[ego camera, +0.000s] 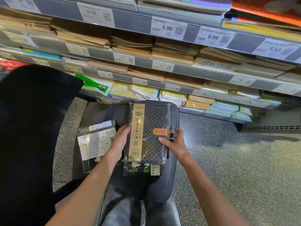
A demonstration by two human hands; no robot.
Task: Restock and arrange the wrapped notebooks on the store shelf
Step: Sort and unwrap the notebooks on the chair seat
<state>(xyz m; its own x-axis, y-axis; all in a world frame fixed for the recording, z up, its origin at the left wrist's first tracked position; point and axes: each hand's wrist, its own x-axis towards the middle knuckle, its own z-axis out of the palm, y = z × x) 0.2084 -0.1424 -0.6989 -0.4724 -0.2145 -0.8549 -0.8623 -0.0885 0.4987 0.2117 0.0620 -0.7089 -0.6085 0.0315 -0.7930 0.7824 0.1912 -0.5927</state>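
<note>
A wrapped dark notebook (152, 126) with a diamond pattern, a gold paper band and a tan clasp lies on top of a small pile on a black chair seat (174, 162). My left hand (119, 142) grips its left edge. My right hand (175, 141) holds its right edge, thumb on the cover. Beneath it a wrapped dark notebook with white and green lettering (142, 169) pokes out toward me. To the left lies a clear-wrapped pale notebook (95, 141).
Store shelves (202, 73) rise ahead, packed with stacks of brown and coloured notebooks behind price tags. A black chair back (31, 128) fills the left side. Speckled floor (236, 160) spreads to the right. My knees show at the bottom.
</note>
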